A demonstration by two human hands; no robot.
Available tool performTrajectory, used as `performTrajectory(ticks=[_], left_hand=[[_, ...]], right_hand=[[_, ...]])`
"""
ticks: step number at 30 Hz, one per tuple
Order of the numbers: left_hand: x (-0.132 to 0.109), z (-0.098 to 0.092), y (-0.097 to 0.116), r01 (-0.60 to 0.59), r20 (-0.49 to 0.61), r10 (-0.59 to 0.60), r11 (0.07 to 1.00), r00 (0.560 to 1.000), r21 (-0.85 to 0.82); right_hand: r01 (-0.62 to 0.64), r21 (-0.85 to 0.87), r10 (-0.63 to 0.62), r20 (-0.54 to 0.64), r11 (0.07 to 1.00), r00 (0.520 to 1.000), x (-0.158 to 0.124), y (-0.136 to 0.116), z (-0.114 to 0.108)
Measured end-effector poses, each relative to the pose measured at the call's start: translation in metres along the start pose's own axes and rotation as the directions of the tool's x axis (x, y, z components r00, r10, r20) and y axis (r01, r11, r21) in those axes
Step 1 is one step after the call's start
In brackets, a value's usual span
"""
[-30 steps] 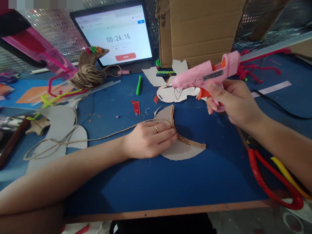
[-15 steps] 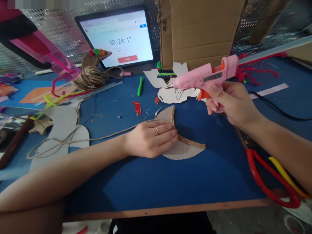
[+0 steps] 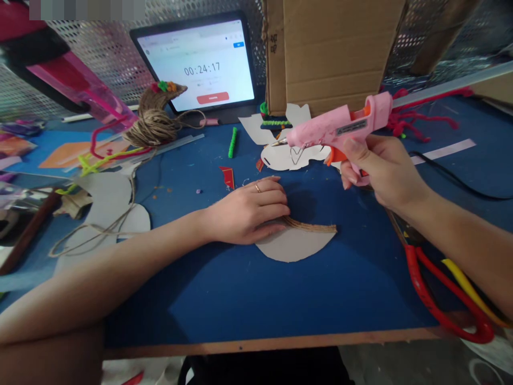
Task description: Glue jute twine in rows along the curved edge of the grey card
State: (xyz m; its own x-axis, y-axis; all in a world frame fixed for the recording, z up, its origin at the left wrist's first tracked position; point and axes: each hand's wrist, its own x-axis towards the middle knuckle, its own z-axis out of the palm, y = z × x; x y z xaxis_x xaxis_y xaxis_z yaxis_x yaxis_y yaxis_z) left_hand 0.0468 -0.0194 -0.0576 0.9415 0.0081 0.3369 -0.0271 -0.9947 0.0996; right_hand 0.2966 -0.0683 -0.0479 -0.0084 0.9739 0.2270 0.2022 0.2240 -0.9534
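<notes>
My left hand (image 3: 250,211), a ring on one finger, lies over a grey cardboard crescent (image 3: 294,246) on the table, its fingers bent round the upper part. Brown twine strips (image 3: 315,227) edge the crescent's inner curve. What is under my palm is hidden. My right hand (image 3: 380,166) is wrapped round the handle of a pink hot glue gun (image 3: 328,128), fingers near its orange trigger. The gun's metal nozzle points left, above white paper cutouts (image 3: 280,158), apart from the crescent. Loose twine (image 3: 100,232) loops beyond my left forearm.
A tablet (image 3: 200,67) showing a timer leans at the back, beside a cardboard box (image 3: 336,53). The twine ball (image 3: 152,128), a green pipe cleaner piece (image 3: 232,142) and a red scrap (image 3: 227,177) lie on the table. Red-handled scissors (image 3: 425,294) rest at the right edge.
My left hand has moved slightly up and turned over the crescent, covering its upper tip. The crescent has rotated a little. My right hand still holds the glue gun in nearly the same place.
</notes>
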Motion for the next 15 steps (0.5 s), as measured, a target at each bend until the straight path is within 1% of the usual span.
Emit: performTrajectory(ticks=[3,7,9,12,15], left_hand=[[-0.003,-0.003,0.009,0.065,0.050,-0.066,0.998,0.997,0.022],[-0.010,-0.009,0.030,0.193,0.088,-0.192,0.981,0.977,0.000],[-0.014,-0.012,0.040,0.236,0.105,-0.234,0.972,0.967,-0.013],[-0.022,-0.015,0.051,0.236,0.089,-0.235,0.972,0.968,0.002],[-0.028,-0.014,0.053,0.210,0.041,-0.210,0.978,0.977,0.006]], right_hand=[[-0.014,-0.007,0.014,-0.005,1.000,1.000,0.000,-0.002,0.000],[-0.014,-0.021,0.013,-0.019,1.000,1.000,0.000,-0.003,0.001],[-0.010,-0.023,0.009,-0.025,1.000,1.000,0.000,-0.003,0.002],[-0.007,-0.015,0.006,-0.025,1.000,1.000,0.000,-0.003,0.002],[-0.012,0.017,0.012,-0.022,1.000,1.000,-0.001,-0.003,0.003]])
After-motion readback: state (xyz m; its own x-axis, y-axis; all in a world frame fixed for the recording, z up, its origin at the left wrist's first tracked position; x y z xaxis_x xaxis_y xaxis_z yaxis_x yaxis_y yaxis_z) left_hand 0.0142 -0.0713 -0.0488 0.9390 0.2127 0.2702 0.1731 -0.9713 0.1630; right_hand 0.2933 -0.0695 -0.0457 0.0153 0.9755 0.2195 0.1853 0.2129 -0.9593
